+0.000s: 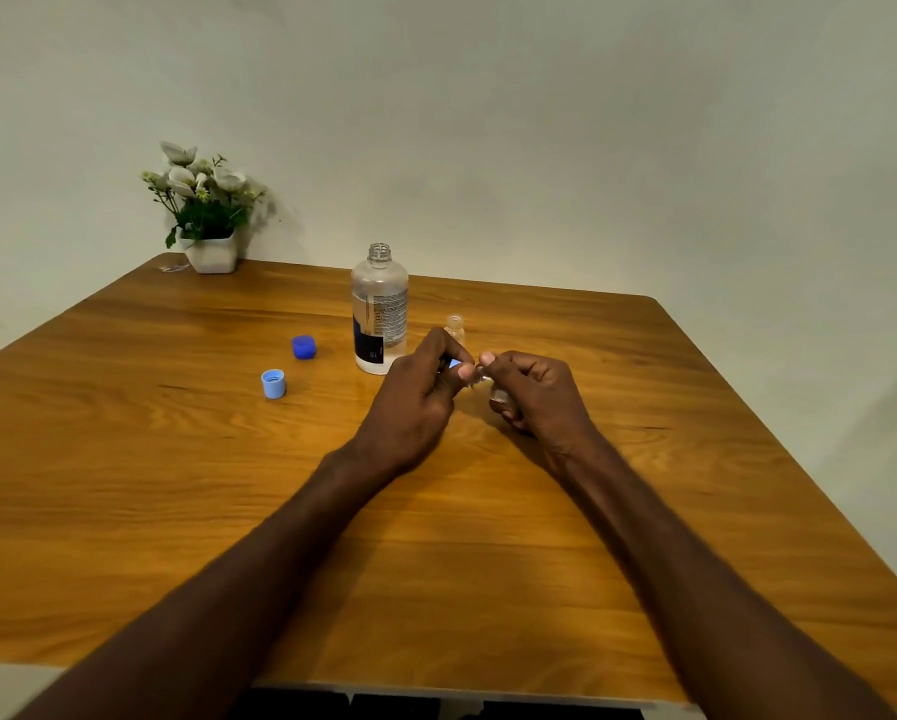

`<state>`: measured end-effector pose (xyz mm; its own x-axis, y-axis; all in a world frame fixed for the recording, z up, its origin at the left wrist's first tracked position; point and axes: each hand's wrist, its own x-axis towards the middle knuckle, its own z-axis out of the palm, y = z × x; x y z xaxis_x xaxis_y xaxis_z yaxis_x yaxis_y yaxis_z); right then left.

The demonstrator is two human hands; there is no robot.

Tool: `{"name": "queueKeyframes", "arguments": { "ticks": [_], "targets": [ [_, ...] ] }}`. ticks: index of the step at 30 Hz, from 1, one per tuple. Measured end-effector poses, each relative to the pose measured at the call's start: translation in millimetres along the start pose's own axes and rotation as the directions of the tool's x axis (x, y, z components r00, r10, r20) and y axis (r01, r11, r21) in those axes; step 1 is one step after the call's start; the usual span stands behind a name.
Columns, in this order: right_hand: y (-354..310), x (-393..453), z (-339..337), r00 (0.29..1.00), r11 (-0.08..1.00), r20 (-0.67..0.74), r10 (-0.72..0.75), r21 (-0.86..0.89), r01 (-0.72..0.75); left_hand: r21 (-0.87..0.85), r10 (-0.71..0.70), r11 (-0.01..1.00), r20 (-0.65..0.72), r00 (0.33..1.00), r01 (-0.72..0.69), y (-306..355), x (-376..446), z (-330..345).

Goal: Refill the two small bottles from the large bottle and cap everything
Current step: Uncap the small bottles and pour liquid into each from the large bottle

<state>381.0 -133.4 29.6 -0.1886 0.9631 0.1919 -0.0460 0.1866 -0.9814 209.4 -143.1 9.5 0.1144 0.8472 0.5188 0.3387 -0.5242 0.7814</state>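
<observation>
The large clear bottle (379, 309) stands uncapped at the table's middle, with a little liquid at its bottom. Behind my hands a small clear bottle (455, 327) stands open. My right hand (534, 392) is closed around a second small clear bottle (498, 394), mostly hidden by the fingers. My left hand (420, 392) pinches a light blue cap (455, 364) right beside that bottle's mouth. A dark blue cap (304, 347) and a light blue cap (273, 383) lie on the table to the left.
The wooden table (228, 485) runs from the wall to me. A white pot with flowers (204, 215) stands at the far left corner against the wall. The table's right edge slants away at the right.
</observation>
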Motion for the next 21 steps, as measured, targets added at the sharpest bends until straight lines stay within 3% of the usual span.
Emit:
{"name": "queueKeyframes", "arguments": {
  "ticks": [8,15,21],
  "targets": [
    [0,-2,-2,0.994,0.996,0.068,-0.082,-0.039,0.084,-0.006,-0.049,0.999,-0.036,0.998,0.049,-8,3,-1],
    [3,5,-3,0.989,0.995,0.105,0.103,0.000,-0.103,-0.025,-0.015,1.000,-0.063,0.998,0.014,1,2,-1],
    [8,8,-9,0.995,0.997,0.071,0.072,0.014,-0.073,-0.030,-0.004,1.000,-0.072,0.997,0.002,4,2,-1]
  ]
}}
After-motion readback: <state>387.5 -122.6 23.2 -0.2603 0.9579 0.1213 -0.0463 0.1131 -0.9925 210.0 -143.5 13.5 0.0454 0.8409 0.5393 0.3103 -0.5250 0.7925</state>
